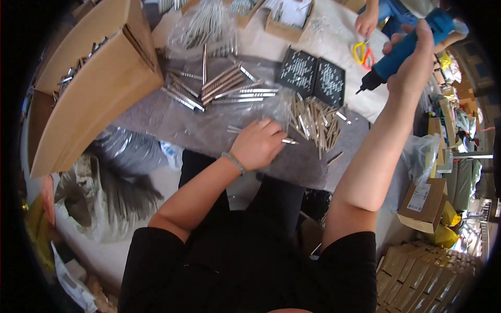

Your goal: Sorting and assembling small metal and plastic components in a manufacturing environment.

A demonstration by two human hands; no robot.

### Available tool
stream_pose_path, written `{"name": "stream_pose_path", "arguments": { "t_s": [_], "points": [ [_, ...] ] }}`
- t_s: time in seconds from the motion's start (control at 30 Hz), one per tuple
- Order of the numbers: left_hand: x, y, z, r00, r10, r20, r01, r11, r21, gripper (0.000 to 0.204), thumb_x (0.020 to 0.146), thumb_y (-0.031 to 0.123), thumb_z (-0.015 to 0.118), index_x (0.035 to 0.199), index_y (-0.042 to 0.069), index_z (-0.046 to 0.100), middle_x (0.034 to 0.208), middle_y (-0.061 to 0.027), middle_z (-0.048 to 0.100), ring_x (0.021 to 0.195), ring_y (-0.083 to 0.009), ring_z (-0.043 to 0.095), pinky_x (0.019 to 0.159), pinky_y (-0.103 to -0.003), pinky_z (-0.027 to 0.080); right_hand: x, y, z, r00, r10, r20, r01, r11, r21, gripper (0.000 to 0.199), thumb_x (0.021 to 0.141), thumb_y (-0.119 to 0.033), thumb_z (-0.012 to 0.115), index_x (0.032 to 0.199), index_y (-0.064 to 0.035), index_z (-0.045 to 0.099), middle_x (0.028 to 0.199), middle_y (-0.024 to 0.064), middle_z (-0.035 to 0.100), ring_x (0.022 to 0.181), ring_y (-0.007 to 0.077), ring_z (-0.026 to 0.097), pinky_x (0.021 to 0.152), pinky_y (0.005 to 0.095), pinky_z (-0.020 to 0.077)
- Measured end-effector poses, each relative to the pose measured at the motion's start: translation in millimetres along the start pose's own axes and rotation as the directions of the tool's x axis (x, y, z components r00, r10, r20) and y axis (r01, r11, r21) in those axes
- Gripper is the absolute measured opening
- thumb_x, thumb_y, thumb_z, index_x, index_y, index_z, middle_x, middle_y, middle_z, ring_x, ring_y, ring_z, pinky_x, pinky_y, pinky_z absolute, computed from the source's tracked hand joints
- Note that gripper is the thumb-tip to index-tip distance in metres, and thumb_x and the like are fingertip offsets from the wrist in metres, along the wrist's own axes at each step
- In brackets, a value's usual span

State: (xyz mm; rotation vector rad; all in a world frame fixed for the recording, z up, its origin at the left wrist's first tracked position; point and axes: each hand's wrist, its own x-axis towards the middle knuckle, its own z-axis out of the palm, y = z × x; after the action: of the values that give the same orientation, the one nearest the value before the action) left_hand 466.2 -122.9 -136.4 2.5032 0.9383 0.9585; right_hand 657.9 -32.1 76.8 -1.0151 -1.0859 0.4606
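Note:
My right hand [415,55] is raised at the upper right, its fingers wrapped round a blue electric screwdriver [402,58] with a black nose. The thin bit points down and left, above the table. Low over the grey table cover, my left hand [259,144] is closed on a slim silvery metal piece [289,141], whose end sticks out to the right. Beside it lies a pile of slim brownish metal strips [315,122]. Shiny metal strips [245,95] lie in a heap beyond the left hand, partly on clear plastic.
Black trays of small light parts [297,73] stand beyond the pile. A large cardboard box [86,86] of metal parts rises at left. Another person's hand [367,23] is at red-and-yellow-handled scissors [362,55]. A bag of white rods [206,28] and a small carton [288,23] stand farther back.

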Motion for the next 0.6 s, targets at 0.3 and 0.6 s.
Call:
{"name": "stream_pose_path", "arguments": {
  "t_s": [0.3, 0.6],
  "points": [
    [-8.2, -0.1, 0.2, 1.000, -0.022, 0.022, 0.021, 0.999, 0.034, 0.019, 0.073, 0.013, 0.063, 0.091, 0.006, 0.060, 0.085, -0.0047, 0.052, 0.084, -0.0218, 0.051, 0.072, -0.032, 0.042, -32.3, 61.8, 23.6, 0.977, -0.179, 0.118, 0.125, 0.924, 0.362, 0.031, 0.081, -0.024, 0.061, 0.100, -0.0020, 0.051, 0.086, 0.0124, 0.059, 0.060, 0.0187, 0.057, 0.053, 0.0301, 0.0477],
    [-6.4, 0.9, -0.1, 0.999, -0.035, 0.039, 0.034, 0.999, 0.029, 0.023, 0.071, 0.012, 0.065, 0.092, 0.005, 0.060, 0.086, -0.0046, 0.052, 0.082, -0.0212, 0.051, 0.070, -0.032, 0.042, -28.7, 89.8, 40.5, 0.998, -0.050, -0.030, 0.054, 0.989, 0.139, 0.021, 0.084, -0.024, 0.060, 0.094, -0.0070, 0.054, 0.072, -0.0019, 0.050, 0.056, 0.0070, 0.049, 0.050, 0.0182, 0.0397]
  ]
}}
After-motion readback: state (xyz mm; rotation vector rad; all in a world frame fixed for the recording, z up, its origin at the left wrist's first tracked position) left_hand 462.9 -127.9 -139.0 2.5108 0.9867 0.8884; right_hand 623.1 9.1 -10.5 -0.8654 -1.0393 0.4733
